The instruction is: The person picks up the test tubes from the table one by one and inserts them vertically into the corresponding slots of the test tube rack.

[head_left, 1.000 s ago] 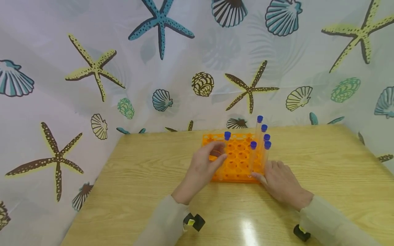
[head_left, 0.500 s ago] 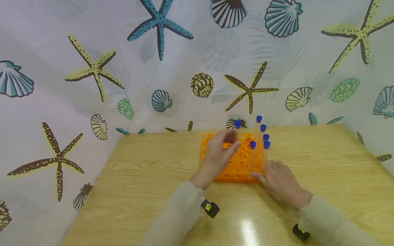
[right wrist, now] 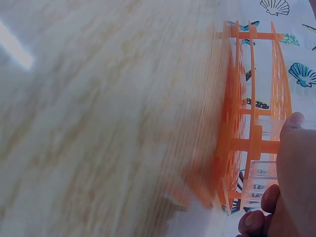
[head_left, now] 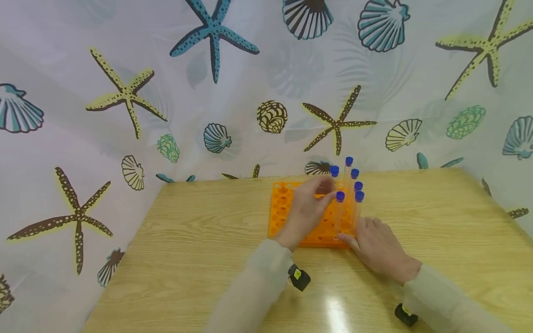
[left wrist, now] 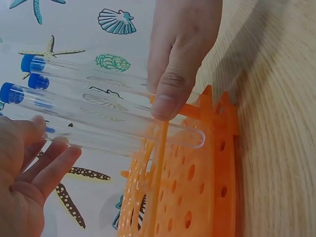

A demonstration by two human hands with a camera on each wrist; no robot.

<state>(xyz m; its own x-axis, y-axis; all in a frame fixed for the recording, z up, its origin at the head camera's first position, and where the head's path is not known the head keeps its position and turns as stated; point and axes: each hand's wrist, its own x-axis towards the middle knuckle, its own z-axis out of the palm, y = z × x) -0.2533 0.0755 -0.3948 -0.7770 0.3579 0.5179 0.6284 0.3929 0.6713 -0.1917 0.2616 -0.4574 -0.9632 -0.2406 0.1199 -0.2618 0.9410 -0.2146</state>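
Note:
An orange test tube rack [head_left: 283,212] stands on the wooden table, with several clear, blue-capped test tubes [head_left: 340,210] upright in its right end. My left hand [head_left: 308,208] is over the rack and pinches another blue-capped test tube [head_left: 334,171] near its top, just left of the back tubes. The lower part of that tube is hidden behind the hand. My right hand [head_left: 381,249] grips the rack's front right corner. Its thumb [left wrist: 170,94] presses on the upper plate in the left wrist view, and curled fingers [right wrist: 269,202] show beside the tubes in the right wrist view.
Wooden table [head_left: 200,231] extends around the rack on both sides and in front. A white cloth [head_left: 250,88] printed with starfish and shells hangs behind the table and along its sides. Empty holes [head_left: 283,201] show in the rack's left part.
My left hand has carried its test tube to the right, and back from the rack's left front, to the back right near the other tubes. The right hand stays on the corner.

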